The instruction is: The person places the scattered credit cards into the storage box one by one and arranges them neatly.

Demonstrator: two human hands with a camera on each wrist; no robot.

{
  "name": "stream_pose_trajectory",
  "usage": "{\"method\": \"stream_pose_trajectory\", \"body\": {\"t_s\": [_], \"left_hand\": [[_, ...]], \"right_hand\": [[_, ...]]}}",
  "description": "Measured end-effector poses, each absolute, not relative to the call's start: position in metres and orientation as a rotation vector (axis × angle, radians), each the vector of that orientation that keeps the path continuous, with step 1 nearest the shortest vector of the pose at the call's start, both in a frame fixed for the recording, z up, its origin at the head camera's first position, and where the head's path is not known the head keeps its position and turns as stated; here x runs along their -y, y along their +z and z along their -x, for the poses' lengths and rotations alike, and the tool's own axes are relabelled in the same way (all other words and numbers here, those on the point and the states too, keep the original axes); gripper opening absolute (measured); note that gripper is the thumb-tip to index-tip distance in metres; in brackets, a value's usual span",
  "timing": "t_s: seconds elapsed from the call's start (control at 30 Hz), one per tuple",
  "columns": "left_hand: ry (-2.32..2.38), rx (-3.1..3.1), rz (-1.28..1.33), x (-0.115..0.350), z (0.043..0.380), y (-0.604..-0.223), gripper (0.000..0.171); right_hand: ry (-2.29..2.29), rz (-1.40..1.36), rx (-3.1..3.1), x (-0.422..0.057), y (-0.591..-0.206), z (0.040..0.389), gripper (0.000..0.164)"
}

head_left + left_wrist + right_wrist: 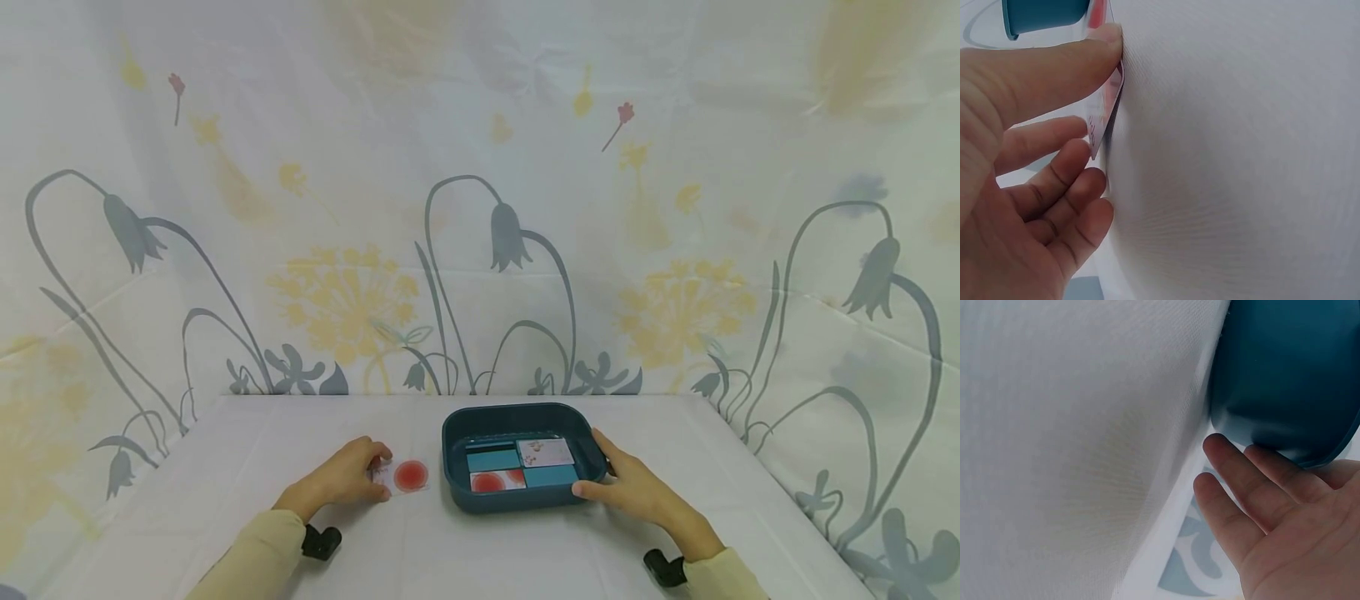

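My left hand (347, 477) holds a white card with a red disc (410, 477) by its left end, low at the table. In the left wrist view the thumb lies on one edge of the card (1110, 94) and fingertips are at the other; the card looks slightly bent. My right hand (637, 492) grips the right end of a dark teal plastic box (510, 502), thumb at the near corner, a finger at the far one. In the right wrist view several fingers (1241, 469) are extended, some meeting the box wall (1285, 375).
Inside the box lie flat rectangles: a teal one with a black stripe (492, 457), a white flowered card (545, 452), a red-disc card (497, 481) and a plain teal one (550, 476). A white cloth (405, 550) covers the table; a flower-printed curtain (480, 125) hangs behind.
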State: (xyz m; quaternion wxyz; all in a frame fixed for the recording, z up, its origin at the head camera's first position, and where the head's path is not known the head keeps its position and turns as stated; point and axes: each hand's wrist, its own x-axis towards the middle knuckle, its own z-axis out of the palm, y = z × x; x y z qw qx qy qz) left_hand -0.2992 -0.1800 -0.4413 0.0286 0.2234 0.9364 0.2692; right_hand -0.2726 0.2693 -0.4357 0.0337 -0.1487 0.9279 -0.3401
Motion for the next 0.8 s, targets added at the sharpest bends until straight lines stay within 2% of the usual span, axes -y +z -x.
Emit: {"method": "stream_pose_trajectory", "body": {"t_s": [0.23,0.8], "left_hand": [[0.837,-2.895,-0.696,0.1806,0.2959,-0.4413,0.039],[0.888,-2.871,-0.769,0.1807,0.2939,-0.443,0.044]], "right_hand": [[-1.061,0.459,-2.843,-0.2696,-0.4367,0.2725,0.101],[-1.064,0.455,-2.837,-0.269,-0.4359,0.2727,0.101]]}}
